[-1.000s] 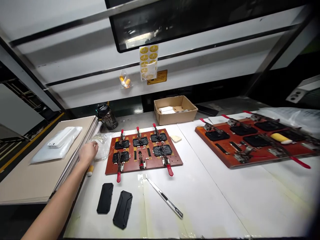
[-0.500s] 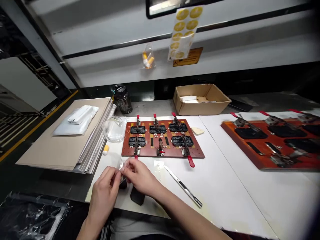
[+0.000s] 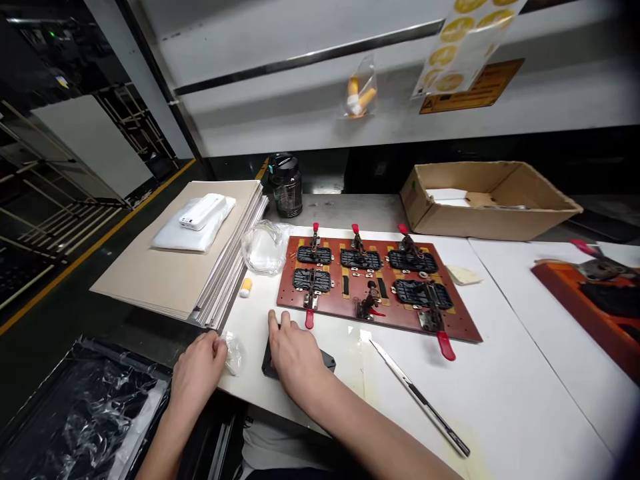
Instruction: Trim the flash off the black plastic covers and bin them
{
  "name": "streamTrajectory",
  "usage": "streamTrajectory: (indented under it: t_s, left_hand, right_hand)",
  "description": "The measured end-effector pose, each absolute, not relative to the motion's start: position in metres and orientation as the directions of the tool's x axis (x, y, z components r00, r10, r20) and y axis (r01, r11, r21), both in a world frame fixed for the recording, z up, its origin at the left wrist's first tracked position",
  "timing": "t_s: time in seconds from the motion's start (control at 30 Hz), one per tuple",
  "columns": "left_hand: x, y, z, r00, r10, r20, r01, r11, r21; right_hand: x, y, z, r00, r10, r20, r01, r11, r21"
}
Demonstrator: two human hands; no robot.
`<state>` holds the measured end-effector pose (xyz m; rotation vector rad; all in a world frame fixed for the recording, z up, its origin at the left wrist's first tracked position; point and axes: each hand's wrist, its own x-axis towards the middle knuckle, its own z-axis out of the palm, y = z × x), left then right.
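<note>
My left hand (image 3: 198, 373) is closed around a small clear plastic bag (image 3: 233, 353) at the table's near left edge. My right hand (image 3: 294, 353) lies on a flat black plastic part (image 3: 327, 362) on the white table, fingers curved over it. Just beyond stands a red-brown clamp jig (image 3: 465, 330) with several black parts under red-handled toggle clamps. A long metal utility knife (image 3: 417, 397) lies to the right of my right hand.
A stack of grey cardboard sheets (image 3: 165, 280) carries a white bagged device (image 3: 203, 211). A crumpled clear bag (image 3: 263, 248), a small yellow-capped piece (image 3: 245, 287), a dark jar (image 3: 287, 185), an open carton (image 3: 487, 200) and a second jig (image 3: 590, 300) surround the work. A black-lined bin (image 3: 75, 413) sits below left.
My left hand came back from the clear bag by the cardboard stack holding a small bag. Both hands met, then parted; my right hand dropped onto the black part. The view swung left.
</note>
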<state>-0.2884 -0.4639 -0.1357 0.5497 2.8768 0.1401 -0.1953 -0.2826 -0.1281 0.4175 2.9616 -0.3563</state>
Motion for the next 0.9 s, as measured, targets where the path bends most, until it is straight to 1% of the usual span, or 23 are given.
streamTrajectory:
  t_s: [0.03,0.07,0.1,0.13,0.2,0.23,0.27,0.3,0.37,0.43,0.57,0.6,0.63,0.7,0.73,0.77,0.9]
  left_hand:
    - [-0.290,-0.463,-0.137,-0.895,0.388,-0.221,0.361,0.920,0.154]
    - [-0.291,-0.464,-0.139,-0.880,0.404,-0.252,0.366,0.912,0.185]
    - [-0.291,-0.465,-0.140,-0.865,0.418,-0.278,0.367,0.904,0.219]
    - [-0.291,-0.466,-0.140,-0.851,0.431,-0.300,0.365,0.896,0.253]
    - [-0.290,-0.468,-0.141,-0.835,0.442,-0.327,0.349,0.886,0.305]
    - [-0.291,-0.469,-0.141,-0.832,0.442,-0.336,0.337,0.883,0.326]
    - [-0.292,-0.470,-0.141,-0.828,0.441,-0.345,0.324,0.880,0.346]
    - [-0.292,-0.471,-0.140,-0.823,0.441,-0.359,0.308,0.877,0.369]
    - [-0.293,-0.472,-0.139,-0.802,0.456,-0.387,0.300,0.866,0.400]
    - [-0.290,-0.473,-0.135,-0.783,0.496,-0.376,0.364,0.855,0.368]
    - [-0.271,-0.470,-0.119,-0.763,0.595,-0.252,0.579,0.803,0.143]
    - [-0.265,-0.468,-0.114,-0.747,0.630,-0.211,0.623,0.775,0.108]
    - [-0.259,-0.465,-0.109,-0.719,0.675,-0.167,0.670,0.737,0.095]
    - [-0.249,-0.460,-0.101,-0.619,0.782,-0.078,0.772,0.624,0.125]
    - [-0.246,-0.458,-0.098,-0.559,0.828,-0.035,0.816,0.557,0.155]
    - [-0.245,-0.458,-0.096,-0.506,0.862,0.006,0.849,0.497,0.181]
    - [-0.240,-0.465,-0.098,-0.339,0.935,0.099,0.921,0.309,0.237]
  right_hand:
    - [-0.188,-0.281,-0.127,-0.956,0.263,-0.133,0.287,0.930,-0.228]
    - [-0.179,-0.280,-0.124,-0.956,0.271,-0.113,0.292,0.916,-0.276]
    - [-0.168,-0.278,-0.121,-0.953,0.286,-0.095,0.301,0.884,-0.357]
    - [-0.157,-0.277,-0.118,-0.949,0.307,-0.070,0.303,0.832,-0.465]
    - [-0.142,-0.280,-0.117,-0.931,0.366,-0.005,0.265,0.666,-0.697]
    - [-0.139,-0.285,-0.119,-0.917,0.398,0.019,0.234,0.577,-0.782]
    - [-0.137,-0.292,-0.124,-0.908,0.418,0.027,0.209,0.507,-0.836]
    - [-0.138,-0.299,-0.130,-0.907,0.420,0.025,0.192,0.466,-0.864]
    - [-0.142,-0.316,-0.144,-0.918,0.396,0.007,0.191,0.458,-0.868]
    - [-0.146,-0.328,-0.154,-0.930,0.367,-0.011,0.201,0.483,-0.852]
    - [-0.150,-0.328,-0.152,-0.983,0.180,-0.033,0.126,0.534,-0.836]
    - [-0.151,-0.324,-0.149,-0.983,0.177,-0.045,0.132,0.518,-0.845]
    - [-0.153,-0.320,-0.147,-0.977,0.203,-0.065,0.157,0.475,-0.866]
    - [-0.155,-0.311,-0.146,-0.961,0.248,-0.121,0.204,0.343,-0.917]
    - [-0.156,-0.306,-0.147,-0.961,0.233,-0.148,0.214,0.292,-0.932]
    - [-0.155,-0.302,-0.149,-0.964,0.210,-0.165,0.220,0.277,-0.935]
    - [-0.145,-0.295,-0.160,-0.974,0.171,-0.149,0.203,0.367,-0.908]
